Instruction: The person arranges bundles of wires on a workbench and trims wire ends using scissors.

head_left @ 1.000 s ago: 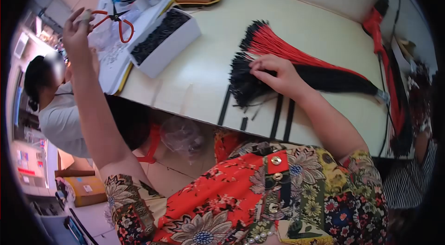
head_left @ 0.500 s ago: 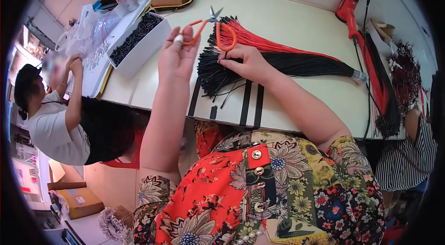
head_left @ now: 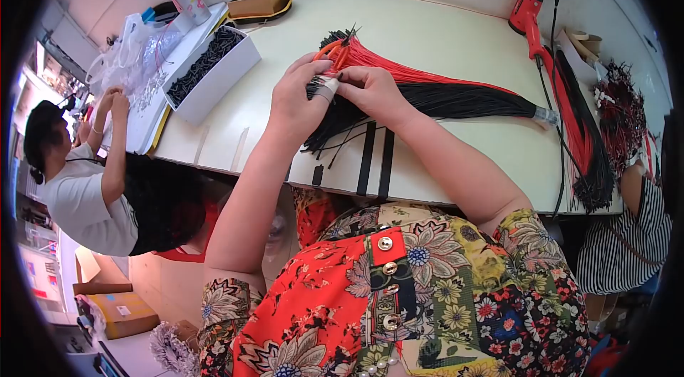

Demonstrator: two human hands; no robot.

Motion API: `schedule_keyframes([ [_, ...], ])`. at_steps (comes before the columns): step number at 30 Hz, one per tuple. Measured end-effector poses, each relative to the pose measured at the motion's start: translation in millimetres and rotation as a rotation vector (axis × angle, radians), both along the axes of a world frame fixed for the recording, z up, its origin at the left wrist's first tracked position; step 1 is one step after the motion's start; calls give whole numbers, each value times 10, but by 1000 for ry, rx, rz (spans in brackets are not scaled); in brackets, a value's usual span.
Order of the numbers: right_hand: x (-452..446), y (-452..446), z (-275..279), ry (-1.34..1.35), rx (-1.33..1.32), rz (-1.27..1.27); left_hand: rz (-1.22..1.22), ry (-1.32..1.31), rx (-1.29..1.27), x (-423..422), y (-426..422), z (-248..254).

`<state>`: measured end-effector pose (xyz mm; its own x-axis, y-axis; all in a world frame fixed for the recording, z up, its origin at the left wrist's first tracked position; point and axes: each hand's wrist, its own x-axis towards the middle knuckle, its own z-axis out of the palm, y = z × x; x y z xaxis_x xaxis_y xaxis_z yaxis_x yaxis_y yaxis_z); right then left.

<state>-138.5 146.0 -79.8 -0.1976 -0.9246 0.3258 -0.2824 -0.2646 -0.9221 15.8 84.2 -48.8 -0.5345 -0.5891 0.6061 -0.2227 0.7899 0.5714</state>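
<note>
both hands meet over wire bundle (head_left: 442, 88).
left hand (head_left: 298, 99) fingers curl round scissors (head_left: 342, 55); right hand (head_left: 377, 94) fingertips pinched at left thumb, contents unclear. bundle's black ends sit just under the fingers.

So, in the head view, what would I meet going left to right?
A co-worker's white short-sleeved shirt → a long white box of small black pieces → the left hand, holding orange-handled scissors → the right hand → a red heat gun → a hanging red-and-black wire bundle.
</note>
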Motion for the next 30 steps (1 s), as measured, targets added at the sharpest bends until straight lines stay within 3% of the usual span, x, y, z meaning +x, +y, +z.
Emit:
schedule_keyframes([
  [7,-62,-21,39,36,66,4,5,-174,-9,-11,32,-61],
  [13,32,23,92,297,-206,-106,72,-216,43,-59,23,-60],
  [16,37,68,159,247,-205,-96,78,-185,119,-12,-16,-54],
  [20,-179,-70,-12,67,43,-162,50,-83,311,56,-95,-159],
  [26,-186,-389,-222,87,-52,-303,17,-58,381,29,-43,-123],
  [30,-58,-421,-10,-202,23,-132,10,-100,443,7,-10,-48],
])
